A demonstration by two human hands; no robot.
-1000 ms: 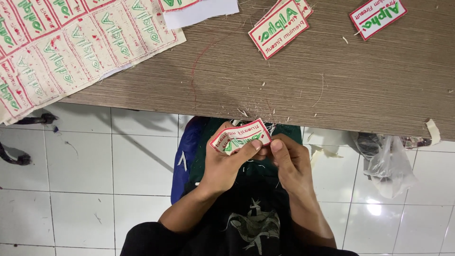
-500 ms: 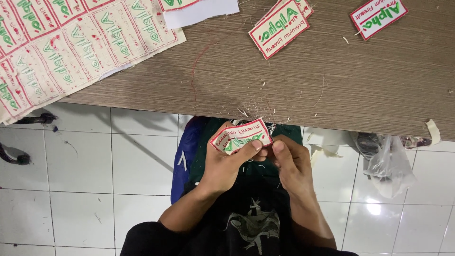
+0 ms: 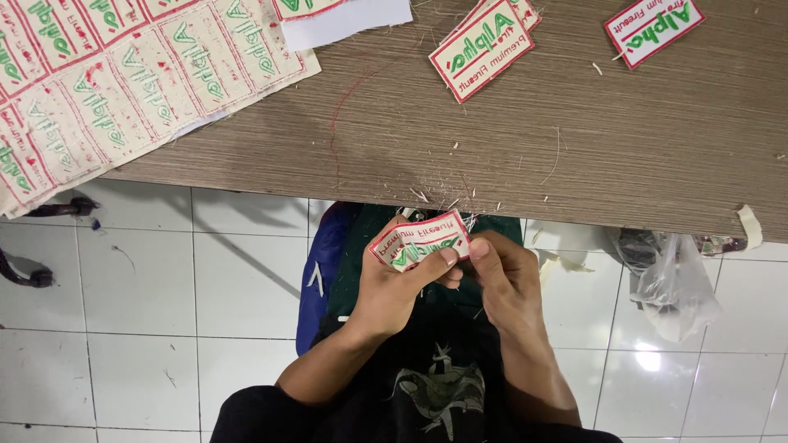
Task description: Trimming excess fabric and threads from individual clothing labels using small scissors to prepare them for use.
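Both my hands hold one small embroidered patch (image 3: 420,239), white with a red border and green and red lettering, just below the wooden table's front edge. My left hand (image 3: 394,283) pinches its lower edge with the thumb on its face. My right hand (image 3: 502,275) grips the patch's right end with fingers curled. Whether a tool sits in the right hand is hidden.
A wooden table (image 3: 533,131) littered with thread scraps carries a large sheet of uncut patches (image 3: 123,90) at the left, a stack of cut patches (image 3: 484,49) and a single patch (image 3: 654,29) at the top right. A plastic bag (image 3: 673,287) lies on the white tiled floor at the right.
The patch has shifted slightly in my fingers and turned a little; both hands stay in the same place below the table edge.
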